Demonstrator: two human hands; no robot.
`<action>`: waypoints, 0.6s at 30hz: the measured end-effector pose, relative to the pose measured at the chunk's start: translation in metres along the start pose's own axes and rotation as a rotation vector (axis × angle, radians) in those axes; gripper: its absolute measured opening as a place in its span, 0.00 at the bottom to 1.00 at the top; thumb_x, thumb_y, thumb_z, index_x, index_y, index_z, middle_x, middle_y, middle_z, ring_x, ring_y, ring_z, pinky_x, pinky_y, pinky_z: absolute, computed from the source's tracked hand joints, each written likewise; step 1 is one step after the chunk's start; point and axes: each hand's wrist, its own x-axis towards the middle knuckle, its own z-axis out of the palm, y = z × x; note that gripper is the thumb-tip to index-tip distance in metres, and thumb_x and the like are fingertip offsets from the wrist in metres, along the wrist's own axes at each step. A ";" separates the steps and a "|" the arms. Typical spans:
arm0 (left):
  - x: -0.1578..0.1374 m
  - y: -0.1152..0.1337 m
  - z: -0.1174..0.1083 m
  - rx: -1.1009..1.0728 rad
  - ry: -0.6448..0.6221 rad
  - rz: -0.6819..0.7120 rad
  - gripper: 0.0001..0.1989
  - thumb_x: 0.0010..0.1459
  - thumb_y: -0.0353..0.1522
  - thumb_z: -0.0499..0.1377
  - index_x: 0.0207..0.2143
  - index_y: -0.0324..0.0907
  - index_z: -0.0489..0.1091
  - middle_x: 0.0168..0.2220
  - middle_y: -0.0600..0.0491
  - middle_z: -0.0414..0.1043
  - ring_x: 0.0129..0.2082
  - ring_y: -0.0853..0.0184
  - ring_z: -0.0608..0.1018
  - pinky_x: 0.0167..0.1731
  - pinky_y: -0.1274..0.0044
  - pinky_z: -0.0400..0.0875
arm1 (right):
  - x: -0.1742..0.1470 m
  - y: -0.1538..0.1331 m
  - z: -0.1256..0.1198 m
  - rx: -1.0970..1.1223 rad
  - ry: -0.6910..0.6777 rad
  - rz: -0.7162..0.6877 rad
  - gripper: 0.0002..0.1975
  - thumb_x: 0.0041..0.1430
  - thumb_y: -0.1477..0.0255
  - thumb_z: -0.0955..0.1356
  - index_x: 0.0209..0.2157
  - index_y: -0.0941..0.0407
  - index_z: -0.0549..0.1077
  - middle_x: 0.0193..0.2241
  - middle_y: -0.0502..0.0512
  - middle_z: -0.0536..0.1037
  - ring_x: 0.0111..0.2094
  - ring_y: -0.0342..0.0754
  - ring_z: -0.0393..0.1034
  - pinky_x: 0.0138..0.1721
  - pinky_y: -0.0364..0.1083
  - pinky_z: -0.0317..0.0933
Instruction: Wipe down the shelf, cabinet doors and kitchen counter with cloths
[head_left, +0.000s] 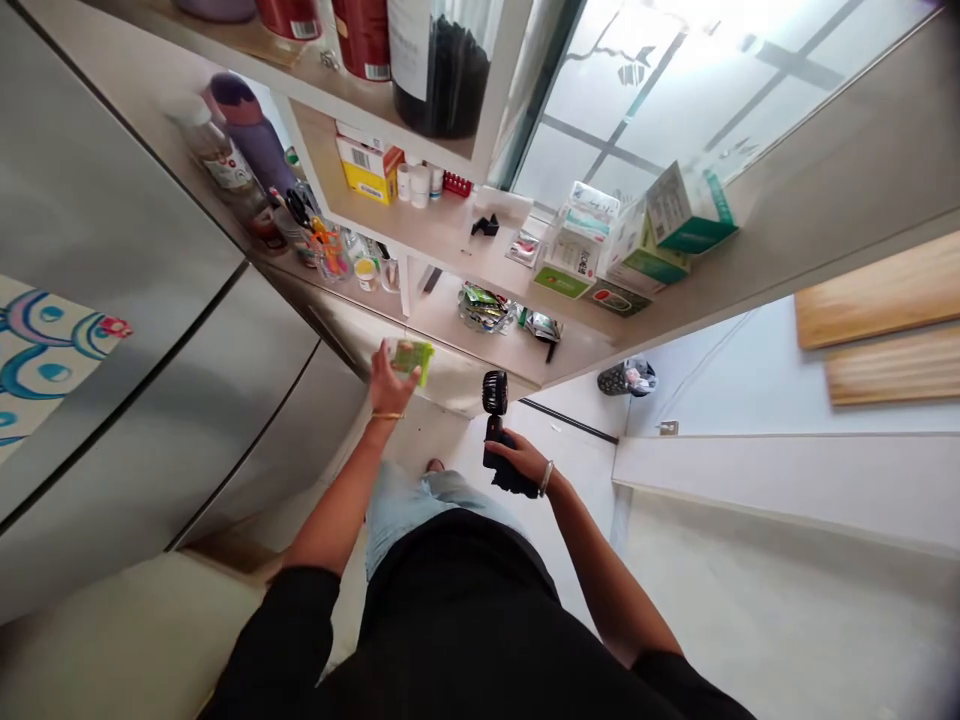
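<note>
In front of the shelf, my left hand (391,382) is closed around a small clear container with a bright green lid or end (415,360). Blur hides what is inside it. My right hand (523,456) grips a black handheld fan (494,394) by its handle, with the round fan head pointing up and away from me. Something black and ragged-edged hangs under that hand; I cannot make out what it is. A glass dish of small packets (484,307) lies on the lower shelf beyond both hands.
Medicine boxes (566,262) stand on the middle shelf at right, a yellow box (367,175) at left. Bottles (251,130) and a cup with scissors and pens (328,250) fill the left corner. Grey cabinet doors (135,380) flank my left. A bin (626,378) stands on the floor.
</note>
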 end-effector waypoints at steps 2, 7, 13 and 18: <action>0.030 0.023 0.020 0.071 -0.061 0.035 0.44 0.53 0.33 0.69 0.69 0.35 0.55 0.62 0.33 0.64 0.61 0.48 0.73 0.62 0.63 0.69 | -0.001 0.003 -0.005 0.022 -0.003 -0.003 0.21 0.55 0.56 0.76 0.40 0.56 0.70 0.28 0.49 0.76 0.22 0.42 0.73 0.19 0.41 0.72; 0.084 0.055 0.058 0.252 -0.150 0.087 0.40 0.55 0.33 0.67 0.69 0.41 0.60 0.65 0.35 0.61 0.63 0.43 0.67 0.61 0.59 0.68 | -0.008 0.004 -0.003 0.110 0.009 0.033 0.22 0.56 0.55 0.75 0.42 0.54 0.69 0.28 0.48 0.76 0.22 0.44 0.75 0.18 0.44 0.74; 0.123 0.064 0.090 0.345 -0.213 0.112 0.36 0.59 0.32 0.64 0.69 0.43 0.60 0.68 0.36 0.56 0.65 0.41 0.63 0.62 0.55 0.65 | -0.021 -0.006 -0.005 0.172 0.091 0.080 0.24 0.55 0.52 0.74 0.44 0.53 0.69 0.28 0.47 0.75 0.19 0.45 0.73 0.14 0.45 0.70; 0.147 0.069 0.112 0.389 -0.226 0.105 0.27 0.63 0.32 0.60 0.64 0.36 0.66 0.70 0.33 0.53 0.68 0.41 0.58 0.67 0.52 0.54 | -0.020 -0.016 -0.007 0.224 0.182 0.116 0.28 0.52 0.49 0.75 0.43 0.54 0.69 0.27 0.48 0.75 0.20 0.46 0.74 0.16 0.45 0.70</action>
